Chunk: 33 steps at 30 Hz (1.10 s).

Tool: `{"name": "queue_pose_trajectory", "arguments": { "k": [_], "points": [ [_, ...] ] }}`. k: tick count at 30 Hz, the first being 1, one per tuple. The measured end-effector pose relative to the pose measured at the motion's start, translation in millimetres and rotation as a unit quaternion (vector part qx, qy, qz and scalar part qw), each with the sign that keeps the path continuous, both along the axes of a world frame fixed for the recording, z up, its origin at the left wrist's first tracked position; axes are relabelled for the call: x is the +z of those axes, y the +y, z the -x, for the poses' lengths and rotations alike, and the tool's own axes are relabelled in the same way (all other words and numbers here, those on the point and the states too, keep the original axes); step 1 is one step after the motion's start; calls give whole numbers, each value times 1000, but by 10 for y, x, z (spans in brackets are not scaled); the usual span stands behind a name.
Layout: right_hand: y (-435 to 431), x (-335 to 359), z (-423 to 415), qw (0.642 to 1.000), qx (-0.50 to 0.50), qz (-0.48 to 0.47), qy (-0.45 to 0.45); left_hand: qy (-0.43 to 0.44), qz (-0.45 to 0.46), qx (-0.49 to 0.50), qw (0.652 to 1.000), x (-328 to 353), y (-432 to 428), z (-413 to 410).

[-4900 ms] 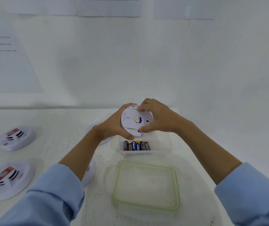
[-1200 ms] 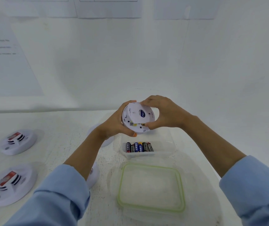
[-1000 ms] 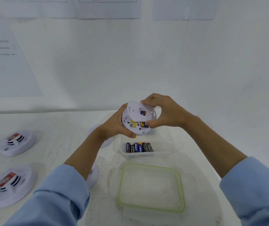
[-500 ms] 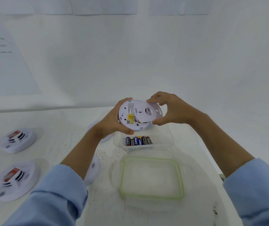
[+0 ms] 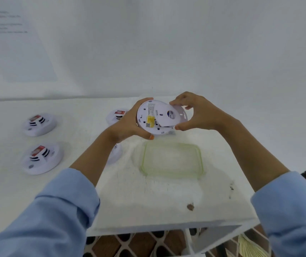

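Left hand (image 5: 128, 125) clasps the round white plastic smoke detector (image 5: 147, 117) above the white table (image 5: 148, 197), right hand (image 5: 200, 115) pinches its thin round white backplate (image 5: 180, 117) — sitting offset — so draw the plate sideways, level, without prying its tabs.

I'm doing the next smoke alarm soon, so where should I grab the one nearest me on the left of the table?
The smoke alarm lies flat on the table, low and disc-shaped, its red-labelled centre facing up and free space all round. So come from straight above and grip the round rim, with fingers and thumb on opposite sides.
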State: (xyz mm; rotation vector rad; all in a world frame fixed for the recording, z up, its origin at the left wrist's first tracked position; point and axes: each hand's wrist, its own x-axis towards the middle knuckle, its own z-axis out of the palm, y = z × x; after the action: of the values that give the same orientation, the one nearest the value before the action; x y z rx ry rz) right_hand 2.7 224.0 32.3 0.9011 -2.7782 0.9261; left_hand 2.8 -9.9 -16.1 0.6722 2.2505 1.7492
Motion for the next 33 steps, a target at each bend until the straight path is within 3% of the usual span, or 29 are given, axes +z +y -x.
{"name": "queue_pose_trajectory", "arguments": {
  "k": [16, 23, 25, 29, 33],
  "points": [
    [364, -684, -660, 989, -71, 18, -125, -48, -39, 75, 995, -301, -137, -1057],
    [267, -784, -573, 977, -76, -119, -157, -46, -36, 69, 996, -214, -107, -1111],
    [243, -735, -588, 984, -83, -87, -134, -46, -34, 67, 996, -210, -87, -1103],
    [19, -465, -753, 992, -49, 94, -66, -45, -29, 58, 997, -198, -35, -1058],
    [-171, -290, -793, 993, 19, 65, -92, -33, -34, 36, 998, -137, 43, -959]
  ]
}}
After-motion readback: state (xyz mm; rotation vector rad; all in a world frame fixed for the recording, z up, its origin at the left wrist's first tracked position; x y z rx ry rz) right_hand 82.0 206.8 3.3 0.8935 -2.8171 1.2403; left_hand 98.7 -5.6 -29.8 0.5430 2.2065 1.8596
